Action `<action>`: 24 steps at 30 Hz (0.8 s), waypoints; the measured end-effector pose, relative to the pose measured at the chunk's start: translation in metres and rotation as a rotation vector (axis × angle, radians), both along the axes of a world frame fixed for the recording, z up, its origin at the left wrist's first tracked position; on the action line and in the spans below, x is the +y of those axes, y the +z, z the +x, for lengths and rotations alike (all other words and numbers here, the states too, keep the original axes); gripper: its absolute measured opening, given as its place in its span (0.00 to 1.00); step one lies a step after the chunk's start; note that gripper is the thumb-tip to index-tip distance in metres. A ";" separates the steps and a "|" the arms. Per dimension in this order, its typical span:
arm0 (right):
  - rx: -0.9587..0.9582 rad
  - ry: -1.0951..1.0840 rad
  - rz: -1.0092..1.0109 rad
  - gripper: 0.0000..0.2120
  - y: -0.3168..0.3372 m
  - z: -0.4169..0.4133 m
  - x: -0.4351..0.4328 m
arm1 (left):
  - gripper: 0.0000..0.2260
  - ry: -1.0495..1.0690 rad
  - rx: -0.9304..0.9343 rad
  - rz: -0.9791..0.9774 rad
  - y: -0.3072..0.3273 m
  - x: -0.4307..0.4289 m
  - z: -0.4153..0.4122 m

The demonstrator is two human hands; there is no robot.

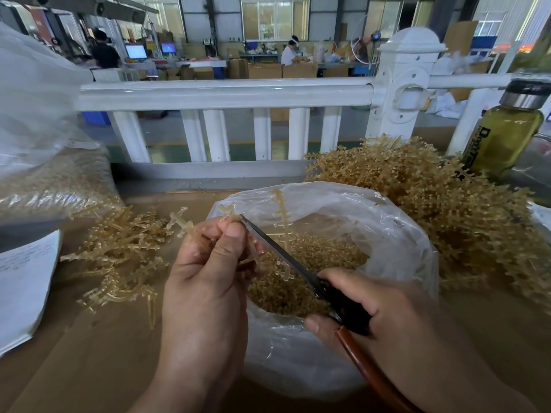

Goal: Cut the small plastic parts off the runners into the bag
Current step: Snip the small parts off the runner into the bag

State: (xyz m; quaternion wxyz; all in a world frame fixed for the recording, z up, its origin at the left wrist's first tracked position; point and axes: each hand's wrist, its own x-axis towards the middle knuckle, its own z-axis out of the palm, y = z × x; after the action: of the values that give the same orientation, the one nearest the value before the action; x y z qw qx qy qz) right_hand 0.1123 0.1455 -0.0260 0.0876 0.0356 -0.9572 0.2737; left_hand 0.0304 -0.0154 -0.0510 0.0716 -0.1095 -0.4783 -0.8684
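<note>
Left hand (208, 263), centre frame: thumb and fingers pinch a runner (182, 223) over the near-left rim of the bag (387, 222). Right hand (375, 305), lower right: wrapped round the black handles of the scissors (277, 251). The blade angles up-left across the bag mouth, its tip right at the left fingertips. A brown tube (366, 365) runs from under the right hand towards the bottom edge.

The bag is clear plastic, open, centre frame on the table (89, 353), with a heap of cut parts (322, 251) inside. Big pile of runners (447, 210) just behind it at right, smaller pile (119, 251) at left. Bottle (504, 135) far right, paper (24, 287) left edge, white railing (223, 93) across the back.
</note>
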 end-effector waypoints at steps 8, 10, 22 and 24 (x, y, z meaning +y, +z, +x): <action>-0.031 0.008 -0.060 0.20 0.001 0.000 0.000 | 0.06 0.027 0.041 -0.035 -0.001 -0.001 0.000; -0.027 0.002 -0.071 0.21 0.000 0.000 0.000 | 0.05 0.023 0.032 -0.038 -0.002 0.000 0.001; 0.006 -0.029 -0.077 0.23 -0.002 0.000 0.001 | 0.03 -0.015 0.007 -0.027 -0.003 0.002 0.002; 0.006 -0.021 -0.077 0.24 -0.003 0.000 0.001 | 0.02 -0.027 -0.002 -0.021 -0.003 0.002 0.002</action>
State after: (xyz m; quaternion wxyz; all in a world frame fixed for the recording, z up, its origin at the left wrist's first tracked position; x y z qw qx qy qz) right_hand 0.1127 0.1468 -0.0291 0.0947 0.0229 -0.9460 0.3092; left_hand 0.0321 -0.0133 -0.0542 0.0584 -0.1158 -0.4861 -0.8642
